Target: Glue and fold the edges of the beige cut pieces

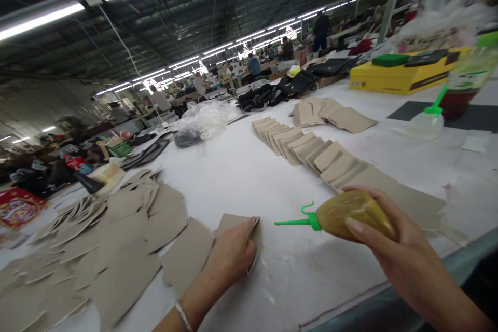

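My right hand is wrapped round a squeeze bottle of yellow-brown glue, held on its side with its green nozzle pointing left. My left hand lies on a folded tan cardboard piece on the white table, fingers curled over its edge and pinching it. The nozzle tip is a short way right of that piece and does not touch it.
Several loose tan pieces lie overlapped at the left. A fanned row of tan pieces runs back at the right. Further off are a clear bottle with a green cap, a yellow box, plastic bags and people at other benches.
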Motion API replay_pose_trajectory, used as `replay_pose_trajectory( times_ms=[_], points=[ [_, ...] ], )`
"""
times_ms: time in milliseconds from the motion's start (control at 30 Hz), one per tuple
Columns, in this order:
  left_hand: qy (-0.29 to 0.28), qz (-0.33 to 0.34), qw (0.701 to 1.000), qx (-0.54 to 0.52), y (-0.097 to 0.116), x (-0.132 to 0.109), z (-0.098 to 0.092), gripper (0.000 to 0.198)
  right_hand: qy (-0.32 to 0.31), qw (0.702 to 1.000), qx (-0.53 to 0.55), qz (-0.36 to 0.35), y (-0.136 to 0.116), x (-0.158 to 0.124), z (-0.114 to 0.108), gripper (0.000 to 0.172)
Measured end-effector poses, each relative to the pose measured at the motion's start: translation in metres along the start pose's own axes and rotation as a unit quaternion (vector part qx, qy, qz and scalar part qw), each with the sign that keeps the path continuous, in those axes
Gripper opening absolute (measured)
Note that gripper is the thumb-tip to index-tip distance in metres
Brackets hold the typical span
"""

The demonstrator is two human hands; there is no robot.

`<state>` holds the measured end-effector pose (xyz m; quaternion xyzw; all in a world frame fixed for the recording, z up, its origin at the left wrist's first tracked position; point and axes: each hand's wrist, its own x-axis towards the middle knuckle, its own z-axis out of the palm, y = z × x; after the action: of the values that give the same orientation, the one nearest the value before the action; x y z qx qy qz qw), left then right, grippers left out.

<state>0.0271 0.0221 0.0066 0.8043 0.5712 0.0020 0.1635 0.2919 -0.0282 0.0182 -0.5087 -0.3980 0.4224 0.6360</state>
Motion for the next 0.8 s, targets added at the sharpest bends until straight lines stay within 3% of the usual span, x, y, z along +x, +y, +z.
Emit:
replay_pose_trajectory(
  times_ms=[133, 333, 633, 800],
  points=[
    [0.010, 0.002, 0.999, -0.053, -0.001, -0.001, 0.003, 0.061, -0.043, 0.984, -0.134, -0.107, 0.007, 0.008, 0.014, 0.057],
    [0.025, 0.015, 0.995, -0.096, -0.001, 0.000, 0.001, 0.059, -0.137, 0.926, -0.270, -0.226, 0.021, 0.017, 0.036, 0.051],
    [0.046, 0.036, 0.993, -0.101, -0.004, -0.001, 0.002, 0.047, -0.207, 0.862, -0.348, -0.306, 0.024, 0.023, 0.046, 0.046],
    [0.050, 0.029, 0.995, -0.076, -0.005, -0.001, 0.007, 0.037, -0.233, 0.847, -0.362, -0.313, 0.023, 0.023, 0.046, 0.044]
  ],
)
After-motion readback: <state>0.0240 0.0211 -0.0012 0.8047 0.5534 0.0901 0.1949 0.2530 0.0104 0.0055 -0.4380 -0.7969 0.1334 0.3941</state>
